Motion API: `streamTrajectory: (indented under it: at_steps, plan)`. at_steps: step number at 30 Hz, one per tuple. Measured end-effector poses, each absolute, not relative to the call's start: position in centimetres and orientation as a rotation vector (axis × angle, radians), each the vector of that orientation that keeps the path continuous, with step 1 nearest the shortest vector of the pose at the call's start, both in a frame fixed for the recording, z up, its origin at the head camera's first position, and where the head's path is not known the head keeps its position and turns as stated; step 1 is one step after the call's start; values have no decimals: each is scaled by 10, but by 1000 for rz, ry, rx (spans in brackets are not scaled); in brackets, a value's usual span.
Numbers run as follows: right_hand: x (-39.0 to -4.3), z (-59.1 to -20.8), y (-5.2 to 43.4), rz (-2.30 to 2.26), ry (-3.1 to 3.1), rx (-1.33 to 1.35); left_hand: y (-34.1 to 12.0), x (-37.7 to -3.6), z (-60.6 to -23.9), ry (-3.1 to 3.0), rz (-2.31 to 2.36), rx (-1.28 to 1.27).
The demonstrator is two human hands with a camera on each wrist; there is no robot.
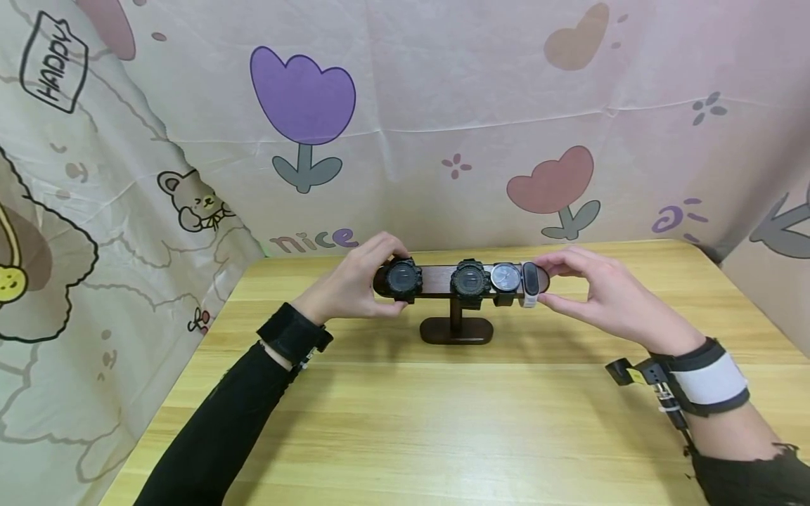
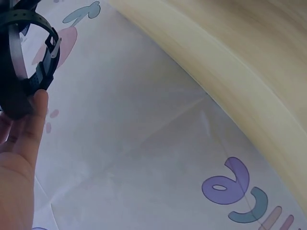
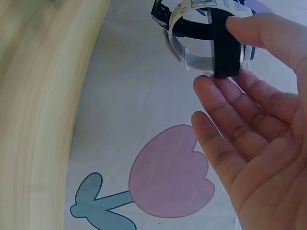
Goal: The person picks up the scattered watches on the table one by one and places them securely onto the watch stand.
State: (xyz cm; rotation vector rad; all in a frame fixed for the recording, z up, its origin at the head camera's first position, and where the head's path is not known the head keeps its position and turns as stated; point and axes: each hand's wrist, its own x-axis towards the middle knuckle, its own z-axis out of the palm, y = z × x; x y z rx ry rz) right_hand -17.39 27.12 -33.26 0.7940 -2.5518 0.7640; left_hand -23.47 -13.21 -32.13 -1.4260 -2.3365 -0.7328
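A dark brown wooden watch stand point(image 1: 436, 280) stands upright on the table, its horizontal bar on a short post and rounded base. My left hand point(image 1: 356, 281) grips the bar's left end, fingers over the top and thumb below, close beside a black digital watch point(image 1: 403, 278). At the other end my right hand point(image 1: 595, 288) pinches the bar tip between thumb and fingers, next to a smart band point(image 1: 531, 279) with a white strap. Between them sit another black watch point(image 1: 470, 279) and a silver-rimmed watch point(image 1: 505, 277). The right wrist view shows the thumb on the bar's dark end point(image 3: 224, 48).
The light wooden table point(image 1: 405, 422) extends in front of the stand and to both sides. Behind it hangs a printed cloth point(image 1: 430, 84) with tulips and hearts, close to the table's back edge. More cloth hangs at the left.
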Motion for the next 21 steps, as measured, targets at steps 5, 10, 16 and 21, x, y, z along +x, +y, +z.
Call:
streamTrajectory:
  at_steps: [5, 10, 16, 21]
  plan:
    - [-175, -333, 271, 771, -2544, 804, -126, -236, -320, -2335, -716, -1448]
    - [-175, -333, 270, 780, -2542, 806, -120, -236, -319, -2348, -694, -1482]
    - [-176, -334, 271, 781, -2542, 805, -112, -236, -318, -2369, -665, -1508]
    - [-176, -334, 270, 783, -2540, 807, -108, -237, -318, -2382, -642, -1510]
